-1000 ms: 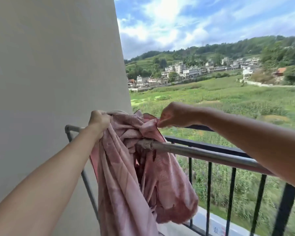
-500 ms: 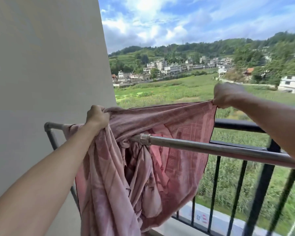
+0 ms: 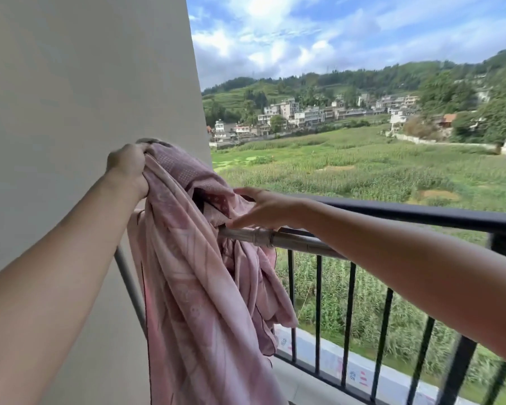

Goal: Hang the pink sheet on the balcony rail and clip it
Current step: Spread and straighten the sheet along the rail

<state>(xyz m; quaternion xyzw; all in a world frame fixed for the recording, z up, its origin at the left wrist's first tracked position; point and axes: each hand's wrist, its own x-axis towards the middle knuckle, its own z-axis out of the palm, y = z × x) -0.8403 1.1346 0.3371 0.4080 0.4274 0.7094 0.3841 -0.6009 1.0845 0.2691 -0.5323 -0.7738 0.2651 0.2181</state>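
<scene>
The pink sheet (image 3: 205,293) hangs bunched in long folds over the left end of a steel rail (image 3: 292,239), part of it spilling over the far side. My left hand (image 3: 127,168) is shut on a gathered top corner of the sheet, lifted above the rail near the wall. My right hand (image 3: 265,209) reaches in from the right with fingers spread, its fingertips resting on a fold of the sheet just above the rail; it holds nothing. No clip is in view.
A pale wall (image 3: 79,97) closes off the left side. Behind the steel rail runs a black balcony railing (image 3: 421,213) with vertical bars. Beyond it lie green fields, houses and hills far below.
My right hand has let go of the stretched edge and come back left to the bunched sheet. The sheet has collapsed into a bundle, and my left hand has raised its corner higher.
</scene>
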